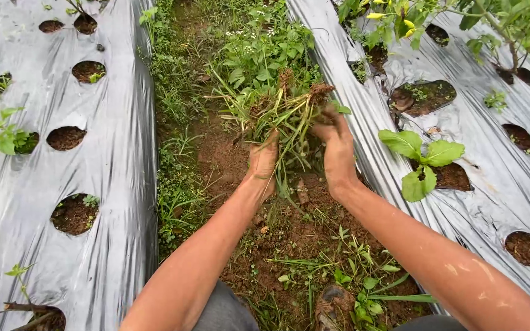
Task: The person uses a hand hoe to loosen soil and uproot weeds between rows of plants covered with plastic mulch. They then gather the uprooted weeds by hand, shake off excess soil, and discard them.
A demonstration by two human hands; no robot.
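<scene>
My left hand (263, 160) and my right hand (337, 150) together clasp a bundle of pulled weeds (283, 113), its grassy stems and soil-caked roots sticking up between them. The bundle hangs over the brown earth furrow (289, 227) between two beds. Both my bare forearms reach forward from the bottom of the view.
Silver plastic mulch (111, 184) covers beds on both sides, with round planting holes (73, 213). A broad-leafed seedling (421, 162) grows just right of my right hand. Thick weeds (259, 49) fill the furrow ahead. My muddy shoe (334, 308) shows at the bottom.
</scene>
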